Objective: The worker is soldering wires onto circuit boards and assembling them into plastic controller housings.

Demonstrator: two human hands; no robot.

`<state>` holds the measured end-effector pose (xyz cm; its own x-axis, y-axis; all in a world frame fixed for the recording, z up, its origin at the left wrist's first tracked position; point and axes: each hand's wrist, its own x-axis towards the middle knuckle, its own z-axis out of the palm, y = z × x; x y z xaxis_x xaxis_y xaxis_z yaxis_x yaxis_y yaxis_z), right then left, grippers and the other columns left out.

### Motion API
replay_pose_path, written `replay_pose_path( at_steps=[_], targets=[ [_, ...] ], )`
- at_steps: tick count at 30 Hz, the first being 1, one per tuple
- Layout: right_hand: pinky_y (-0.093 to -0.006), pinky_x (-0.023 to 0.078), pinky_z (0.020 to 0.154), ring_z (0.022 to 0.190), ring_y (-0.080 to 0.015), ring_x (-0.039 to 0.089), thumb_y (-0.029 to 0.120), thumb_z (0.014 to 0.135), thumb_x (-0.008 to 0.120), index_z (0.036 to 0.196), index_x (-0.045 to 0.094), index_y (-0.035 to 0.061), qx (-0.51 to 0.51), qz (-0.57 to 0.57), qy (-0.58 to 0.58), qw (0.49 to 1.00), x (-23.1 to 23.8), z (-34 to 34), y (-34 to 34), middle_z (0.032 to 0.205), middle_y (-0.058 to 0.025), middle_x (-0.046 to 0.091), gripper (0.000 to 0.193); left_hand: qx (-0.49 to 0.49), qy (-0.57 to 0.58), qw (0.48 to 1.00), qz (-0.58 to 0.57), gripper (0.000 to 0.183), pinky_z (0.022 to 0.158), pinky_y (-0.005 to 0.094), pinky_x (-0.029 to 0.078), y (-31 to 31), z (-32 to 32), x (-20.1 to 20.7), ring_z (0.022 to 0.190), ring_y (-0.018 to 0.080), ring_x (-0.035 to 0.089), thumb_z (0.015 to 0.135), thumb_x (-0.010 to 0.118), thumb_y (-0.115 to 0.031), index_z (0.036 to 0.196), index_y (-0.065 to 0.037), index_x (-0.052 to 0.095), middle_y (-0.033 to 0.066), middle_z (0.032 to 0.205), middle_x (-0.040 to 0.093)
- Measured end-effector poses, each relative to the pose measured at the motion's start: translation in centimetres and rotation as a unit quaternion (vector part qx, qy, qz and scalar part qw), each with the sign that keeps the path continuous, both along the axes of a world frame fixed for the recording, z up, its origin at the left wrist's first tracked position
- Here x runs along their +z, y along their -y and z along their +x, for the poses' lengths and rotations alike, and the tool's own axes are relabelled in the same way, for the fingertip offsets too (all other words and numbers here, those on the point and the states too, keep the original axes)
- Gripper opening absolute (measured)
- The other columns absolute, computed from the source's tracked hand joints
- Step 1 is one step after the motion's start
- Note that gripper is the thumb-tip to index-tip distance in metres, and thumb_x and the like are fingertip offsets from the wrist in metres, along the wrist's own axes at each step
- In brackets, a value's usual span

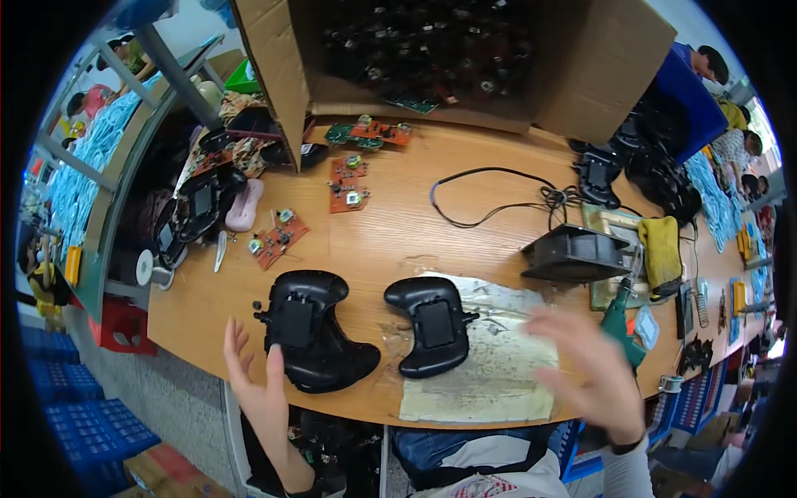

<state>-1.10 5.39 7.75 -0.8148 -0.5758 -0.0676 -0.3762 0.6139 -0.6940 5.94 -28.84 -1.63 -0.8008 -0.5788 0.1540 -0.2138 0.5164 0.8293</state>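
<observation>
Two black game controllers lie back side up on the wooden table: the left controller (309, 329), and the right controller (435, 325), which rests partly on a worn silvery-yellow sheet (481, 390). My left hand (259, 383) is beside the left controller, thumb and fingers apart and nothing in it. Its thumb tip overlaps the controller's lower left edge; I cannot tell whether they touch. Over the sheet's right edge is my right hand (591, 365), slightly blurred, its fingers spread and empty. Close to it lies a green-handled tool (616, 325).
A large cardboard box (598, 75) full of dark parts stands at the back. Orange circuit boards (347, 184) lie before it. To the right are a small black fan (573, 254), a coiled black cable (490, 171) and a yellow cloth (661, 253). More controllers (598, 174) sit behind.
</observation>
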Motion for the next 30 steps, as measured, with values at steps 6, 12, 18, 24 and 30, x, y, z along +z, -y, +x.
replay_pose_path(
  at_steps=[6,12,18,24,30],
  targets=[
    [-0.0467,0.031,0.102,0.124,-0.0444,0.035,0.016,0.084,0.064,0.130,0.043,0.0059,-0.051,-0.001,-0.091,0.995,-8.0,-0.2,6.7,0.137,-0.0271,0.031,0.052,-0.136,0.019,0.985,0.105,0.067,0.099,0.0344,0.034,-2.1,-2.8,-0.9,0.107,0.0234,0.051,0.085,0.062,-0.009,0.141,-0.001,0.028,0.0185,0.119,0.051],
    [-0.0444,0.032,0.102,0.125,-0.0428,0.033,0.005,0.083,0.061,0.138,0.031,0.0064,-0.153,-0.010,-0.057,0.987,-10.5,-0.1,7.2,0.137,-0.0259,0.029,0.063,-0.107,0.016,0.968,0.228,0.069,0.079,0.0247,0.044,-2.9,-1.2,-0.8,0.089,0.0150,0.057,0.084,0.060,-0.003,0.142,-0.002,0.024,0.0131,0.098,0.056],
    [-0.0360,0.044,0.091,0.115,-0.0323,0.046,-0.008,0.082,0.055,0.133,0.038,0.0067,-0.171,-0.139,0.040,0.975,-11.1,-0.2,6.5,0.133,-0.0170,0.037,0.056,-0.123,0.009,0.971,0.204,0.069,0.083,0.0271,0.045,-3.9,-0.8,-1.4,0.094,0.0173,0.057,0.084,0.058,0.000,0.143,-0.002,0.023,0.0156,0.107,0.054],
    [-0.0283,0.048,0.081,0.101,-0.0216,0.055,-0.010,0.085,0.050,0.126,0.046,0.0065,-0.222,-0.206,0.090,0.949,-11.7,0.2,4.7,0.124,-0.0118,0.049,0.045,-0.159,0.026,0.963,0.214,0.071,0.086,0.0279,0.044,-5.1,-0.8,-1.6,0.099,0.0191,0.055,0.083,0.058,0.001,0.143,-0.002,0.021,0.0178,0.112,0.053],
    [-0.0248,0.046,0.070,0.085,-0.0144,0.054,-0.009,0.087,0.048,0.125,0.047,0.0055,-0.226,-0.223,0.119,0.941,-11.6,0.6,4.6,0.114,-0.0111,0.054,0.040,-0.112,0.050,0.955,0.270,0.072,0.086,0.0284,0.044,-5.4,-0.9,-0.6,0.100,0.0194,0.056,0.082,0.060,0.000,0.143,-0.001,0.022,0.0185,0.114,0.052]
  ],
)
